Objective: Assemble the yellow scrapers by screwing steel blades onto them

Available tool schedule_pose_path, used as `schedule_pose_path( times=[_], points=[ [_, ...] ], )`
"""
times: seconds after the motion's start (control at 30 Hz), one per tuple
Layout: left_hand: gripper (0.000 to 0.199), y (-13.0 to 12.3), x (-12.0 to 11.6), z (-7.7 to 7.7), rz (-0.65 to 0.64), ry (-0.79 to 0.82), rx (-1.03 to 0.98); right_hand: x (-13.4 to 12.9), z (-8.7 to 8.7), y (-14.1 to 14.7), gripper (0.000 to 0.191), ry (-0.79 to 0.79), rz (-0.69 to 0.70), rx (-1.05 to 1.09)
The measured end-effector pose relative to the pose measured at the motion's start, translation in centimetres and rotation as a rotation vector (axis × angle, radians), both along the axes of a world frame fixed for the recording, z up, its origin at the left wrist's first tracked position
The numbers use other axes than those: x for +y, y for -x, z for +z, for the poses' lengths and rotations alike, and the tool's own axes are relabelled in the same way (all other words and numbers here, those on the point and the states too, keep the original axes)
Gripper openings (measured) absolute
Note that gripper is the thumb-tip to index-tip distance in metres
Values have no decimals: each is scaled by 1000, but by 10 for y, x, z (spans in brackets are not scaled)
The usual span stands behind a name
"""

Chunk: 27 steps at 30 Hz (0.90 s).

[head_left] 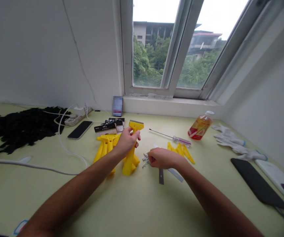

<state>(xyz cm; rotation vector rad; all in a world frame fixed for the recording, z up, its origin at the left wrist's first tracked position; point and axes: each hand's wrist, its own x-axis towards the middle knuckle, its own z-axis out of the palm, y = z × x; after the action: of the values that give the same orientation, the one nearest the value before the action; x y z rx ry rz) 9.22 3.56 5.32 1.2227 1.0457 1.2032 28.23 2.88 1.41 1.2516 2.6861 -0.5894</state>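
Note:
My left hand (pixel 127 142) is closed around a yellow scraper (pixel 129 161), its head with a metal blade pointing up and away from me. Beside and under it lie several more yellow scraper handles (pixel 104 148). Over a small heap of screws (pixel 145 160) is my right hand (pixel 160 157), fingers pinched together; whether a screw is between them is hidden. Metal blades (pixel 161 177) stick out from under that hand. Just past it lie several small yellow plastic pieces (pixel 180 150).
A screwdriver (pixel 171 136) lies behind the right hand, near a bottle of red liquid (pixel 200 125). White gloves (pixel 236 143) and a dark flat board (pixel 258 182) are at right. Small boxes (pixel 105 129), a phone (pixel 80 129), a cable (pixel 33 163) and a black pile (pixel 25 126) are at left.

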Motion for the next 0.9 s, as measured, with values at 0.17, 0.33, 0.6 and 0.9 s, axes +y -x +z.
schedule_pose_path(
  times=[0.17,0.33,0.6,0.9],
  points=[
    [16,0,-1,2,-54,8,-24,-2,3,3,14,7,46,42],
    [29,2,-2,4,-186,-33,-120,-3,30,-3,14,-65,-14,264],
    [29,4,-14,9,-99,-528,452,-21,84,-25,5,-463,-244,730],
    [44,7,-26,9,-64,-991,911,-37,90,-14,3,-521,-276,755]
  ],
)
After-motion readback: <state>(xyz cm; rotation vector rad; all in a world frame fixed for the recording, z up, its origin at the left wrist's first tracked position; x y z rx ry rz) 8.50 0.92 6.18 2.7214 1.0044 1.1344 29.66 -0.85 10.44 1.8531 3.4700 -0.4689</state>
